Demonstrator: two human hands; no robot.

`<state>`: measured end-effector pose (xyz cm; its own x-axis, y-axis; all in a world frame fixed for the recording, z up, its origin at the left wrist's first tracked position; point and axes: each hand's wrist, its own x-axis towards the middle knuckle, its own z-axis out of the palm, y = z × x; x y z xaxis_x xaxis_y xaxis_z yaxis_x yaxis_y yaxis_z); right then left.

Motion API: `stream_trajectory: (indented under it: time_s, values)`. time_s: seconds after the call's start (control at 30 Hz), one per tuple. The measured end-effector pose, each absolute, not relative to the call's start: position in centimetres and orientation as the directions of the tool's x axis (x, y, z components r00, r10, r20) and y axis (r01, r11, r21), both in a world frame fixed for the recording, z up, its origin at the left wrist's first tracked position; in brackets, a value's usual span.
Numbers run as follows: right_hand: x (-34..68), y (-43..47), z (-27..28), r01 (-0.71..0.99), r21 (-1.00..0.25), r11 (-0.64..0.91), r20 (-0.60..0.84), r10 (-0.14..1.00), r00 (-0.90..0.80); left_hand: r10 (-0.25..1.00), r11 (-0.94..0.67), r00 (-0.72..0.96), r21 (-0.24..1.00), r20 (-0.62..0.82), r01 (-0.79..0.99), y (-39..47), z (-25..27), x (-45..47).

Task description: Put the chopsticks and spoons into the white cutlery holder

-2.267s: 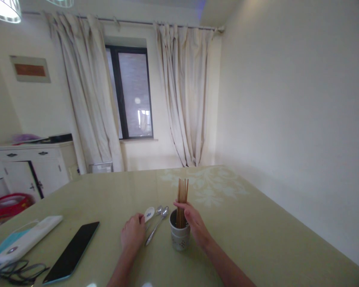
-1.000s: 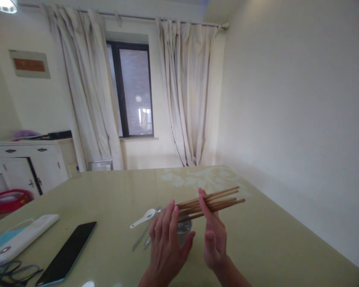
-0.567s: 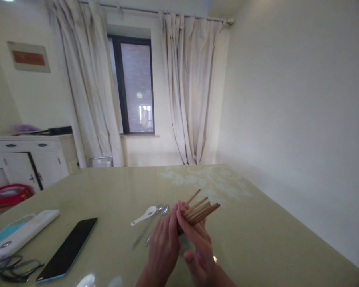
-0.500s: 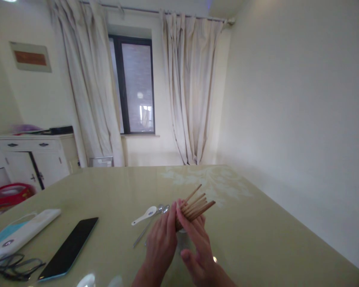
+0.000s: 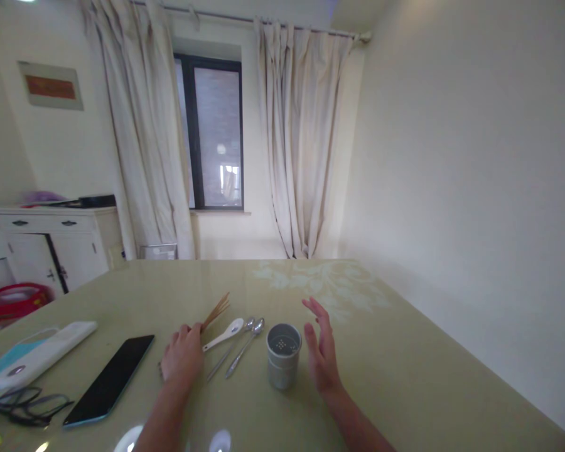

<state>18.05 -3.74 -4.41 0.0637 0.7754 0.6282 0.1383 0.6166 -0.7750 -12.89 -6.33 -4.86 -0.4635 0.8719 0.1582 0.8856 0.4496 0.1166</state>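
My left hand (image 5: 183,355) is closed around a bundle of thin wooden chopsticks (image 5: 216,311), low over the table, left of the spoons. Their tips poke out past the fingers, while the rest is hidden under the hand. Beside it lie a white spoon (image 5: 223,334) and two metal spoons (image 5: 245,347) with long handles. A grey cup (image 5: 283,361) stands upright to their right, with small holes in its bottom and nothing inside. Just right of the cup, my right hand (image 5: 322,351) is raised with its fingers apart, holding nothing.
On the left of the table (image 5: 405,376) lie a black phone (image 5: 110,380), a white elongated device (image 5: 42,355), a blue cloth-like item (image 5: 9,367) and dark-framed glasses (image 5: 26,405). A wall rises along the table's right edge.
The chopsticks have moved left and down in my left hand, away from above the cup. My right hand has let go of them and shifted right. The cup now shows fully.
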Motion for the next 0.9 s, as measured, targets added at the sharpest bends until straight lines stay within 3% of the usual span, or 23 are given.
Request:
stream_trajectory:
  time_s: [0.3,0.7,0.9]
  values:
    - [18.0,-2.8,-4.9,0.133,-0.825,0.550,0.564,0.816,0.127,0.901,0.392,-0.413,0.163,0.130,0.906,-5.8,-5.8,-13.6]
    - [18.0,-1.3,-6.4,0.110,-0.869,0.483,0.495,0.856,0.146,0.905,0.364,-0.421,0.392,0.066,0.845,-5.5,-6.0,-13.3]
    - [17.7,-1.6,-6.9,0.096,-0.882,0.461,0.470,0.874,0.122,0.928,0.320,-0.366,0.351,0.071,0.880,-5.2,-6.5,-13.2]
